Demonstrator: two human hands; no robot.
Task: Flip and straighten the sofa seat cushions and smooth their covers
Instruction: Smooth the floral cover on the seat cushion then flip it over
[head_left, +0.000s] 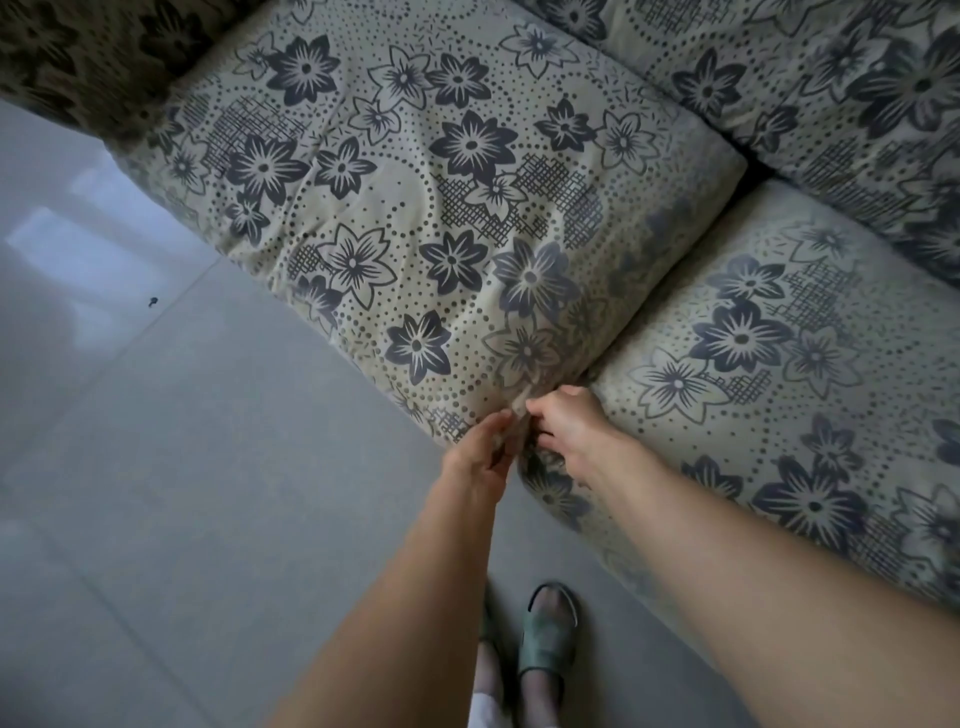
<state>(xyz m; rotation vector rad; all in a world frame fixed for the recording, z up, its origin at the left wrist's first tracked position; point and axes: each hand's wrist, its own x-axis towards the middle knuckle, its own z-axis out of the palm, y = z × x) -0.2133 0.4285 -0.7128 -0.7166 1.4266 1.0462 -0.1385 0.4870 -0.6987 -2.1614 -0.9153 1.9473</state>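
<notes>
Two cream seat cushions with dark flower prints lie side by side on the sofa. The left cushion (426, 208) fills the middle of the view and shows creases in its cover. The right cushion (779, 389) lies beside it, touching along a diagonal seam. My left hand (480, 457) and my right hand (571, 431) meet at the left cushion's front right corner. Both pinch a small fold of its cover there. The fingertips are partly hidden in the fabric.
A back cushion (831, 93) in the same print runs along the top right. A darker flowered armrest (88, 57) sits at the top left. Glossy grey floor tiles (182, 467) spread on the left. My feet in green slippers (550, 639) stand close to the sofa front.
</notes>
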